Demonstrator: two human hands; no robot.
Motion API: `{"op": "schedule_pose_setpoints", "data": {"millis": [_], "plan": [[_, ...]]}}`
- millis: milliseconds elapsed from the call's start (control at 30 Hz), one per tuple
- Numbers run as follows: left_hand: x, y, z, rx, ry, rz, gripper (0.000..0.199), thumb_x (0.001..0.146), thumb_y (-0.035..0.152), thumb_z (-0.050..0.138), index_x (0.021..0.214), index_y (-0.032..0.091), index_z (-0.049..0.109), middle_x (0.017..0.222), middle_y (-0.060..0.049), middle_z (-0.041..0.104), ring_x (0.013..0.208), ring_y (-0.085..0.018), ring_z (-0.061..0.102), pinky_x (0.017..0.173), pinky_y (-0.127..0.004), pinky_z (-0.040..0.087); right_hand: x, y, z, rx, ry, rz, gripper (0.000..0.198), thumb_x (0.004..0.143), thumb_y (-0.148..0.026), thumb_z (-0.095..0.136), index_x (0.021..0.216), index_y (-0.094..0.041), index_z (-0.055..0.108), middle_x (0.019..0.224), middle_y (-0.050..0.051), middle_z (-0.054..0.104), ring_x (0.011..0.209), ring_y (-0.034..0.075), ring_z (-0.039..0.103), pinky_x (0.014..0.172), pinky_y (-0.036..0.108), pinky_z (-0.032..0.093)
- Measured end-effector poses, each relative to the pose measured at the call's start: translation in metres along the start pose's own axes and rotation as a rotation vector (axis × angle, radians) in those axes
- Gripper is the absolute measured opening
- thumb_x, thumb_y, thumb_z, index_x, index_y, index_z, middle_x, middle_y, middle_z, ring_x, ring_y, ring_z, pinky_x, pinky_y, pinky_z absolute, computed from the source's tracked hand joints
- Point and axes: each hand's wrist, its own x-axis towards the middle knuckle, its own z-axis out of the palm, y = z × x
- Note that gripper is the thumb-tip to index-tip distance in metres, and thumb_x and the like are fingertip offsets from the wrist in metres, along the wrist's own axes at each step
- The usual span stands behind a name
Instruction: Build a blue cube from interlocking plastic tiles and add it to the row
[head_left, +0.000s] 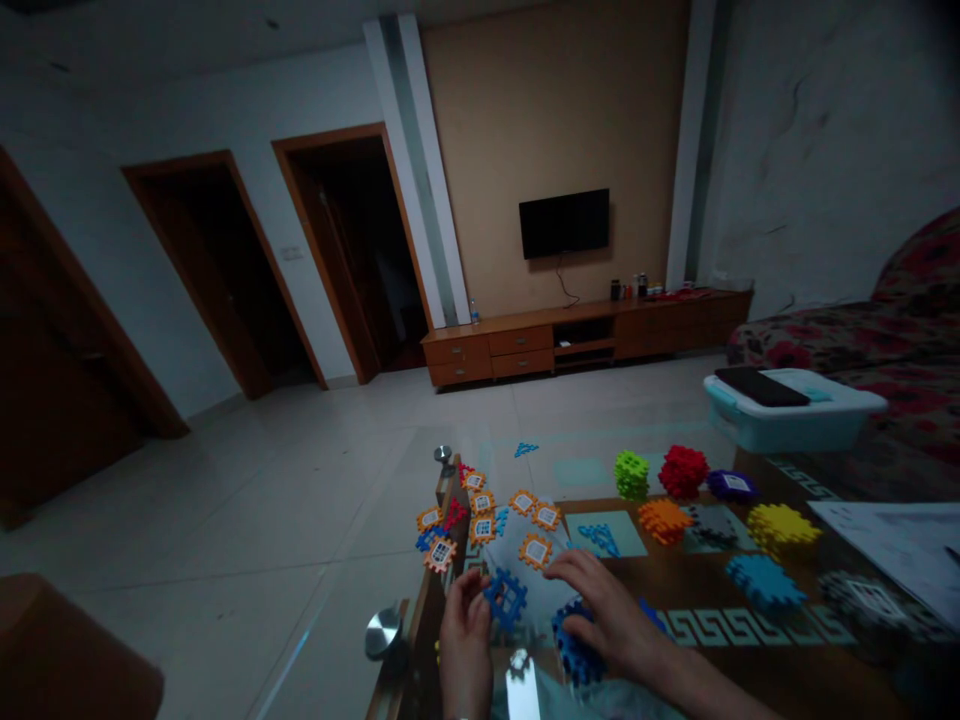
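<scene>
My left hand point(466, 635) is at the near left of the glass table, its fingers curled at the edge of a blue interlocking window tile point(507, 598). Close beside it, my right hand point(611, 605) has its thumb and fingers around a stack of dark blue interlocking tiles point(574, 655). Just beyond my hands lie a transparent sheet and several orange tiles with white printed labels, one orange tile point(535, 551) being nearest. A white strip point(523, 690) lies between my wrists.
Stacks of tiles stand to the right: green point(631, 475), red point(683, 471), orange point(664, 522), yellow point(784, 530) and light blue point(765, 583). Light blue triangular pieces point(600, 539) lie nearer the middle. Papers point(892, 545) cover the right side. A lidded plastic bin point(780, 425) stands beyond.
</scene>
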Motion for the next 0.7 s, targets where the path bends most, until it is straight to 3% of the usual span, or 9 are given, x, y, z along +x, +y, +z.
{"op": "schedule_pose_setpoints", "data": {"millis": [133,267,367,467,600,700], "plan": [[-0.008,-0.007,0.016,-0.119,-0.174,-0.027,0.047,0.065,0.040,0.073,0.105,0.021,0.060,0.101,-0.009,0.073,0.101,-0.025,0.069,0.092,-0.037,0.054,-0.002,-0.015,-0.003,0.028,-0.105,-0.101,0.087,0.062,0.003,0.055,0.143,-0.026,0.045,0.152,0.010,0.042,0.140,0.026,0.037,0.117,0.046,0.029],[-0.022,-0.012,0.032,-0.134,-0.166,0.018,0.040,0.069,0.039,0.069,0.105,0.022,0.061,0.101,-0.008,0.072,0.099,-0.023,0.069,0.091,-0.034,0.054,-0.004,-0.019,-0.002,0.033,-0.122,-0.107,0.087,0.061,0.005,0.050,0.141,-0.028,0.050,0.150,0.008,0.047,0.139,0.025,0.041,0.116,0.044,0.033],[-0.025,-0.008,0.034,-0.097,-0.241,-0.011,0.040,0.070,0.040,0.069,0.105,0.022,0.062,0.101,-0.008,0.072,0.099,-0.024,0.069,0.091,-0.036,0.054,-0.008,-0.015,-0.002,0.039,-0.095,-0.101,0.082,0.062,0.005,0.052,0.138,-0.027,0.054,0.145,0.009,0.052,0.134,0.026,0.047,0.113,0.042,0.038],[-0.005,-0.001,0.020,0.074,-0.254,0.027,0.035,0.075,0.043,0.064,0.102,0.021,0.063,0.103,-0.009,0.073,0.099,-0.026,0.069,0.091,-0.039,0.054,-0.012,-0.003,-0.006,0.046,-0.081,-0.075,0.071,0.072,-0.004,0.059,0.139,-0.025,0.053,0.145,0.011,0.051,0.132,0.029,0.048,0.112,0.044,0.039],[0.052,0.002,-0.022,0.610,0.012,0.190,0.029,0.079,0.024,0.043,0.096,0.020,0.066,0.105,-0.008,0.071,0.103,-0.024,0.066,0.095,-0.040,0.051,-0.016,0.022,-0.020,-0.001,-0.006,0.010,0.060,0.081,-0.019,0.066,0.139,-0.024,0.053,0.144,0.014,0.052,0.134,0.034,0.046,0.114,0.052,0.035],[0.094,-0.003,-0.052,0.772,0.072,0.187,0.036,0.073,0.014,0.047,0.102,0.014,0.068,0.123,-0.018,0.065,0.121,-0.033,0.055,0.104,-0.051,0.042,-0.019,0.035,-0.028,-0.017,-0.016,0.003,0.058,0.079,-0.025,0.073,0.134,-0.027,0.057,0.139,0.012,0.056,0.130,0.034,0.047,0.112,0.052,0.035]]}}
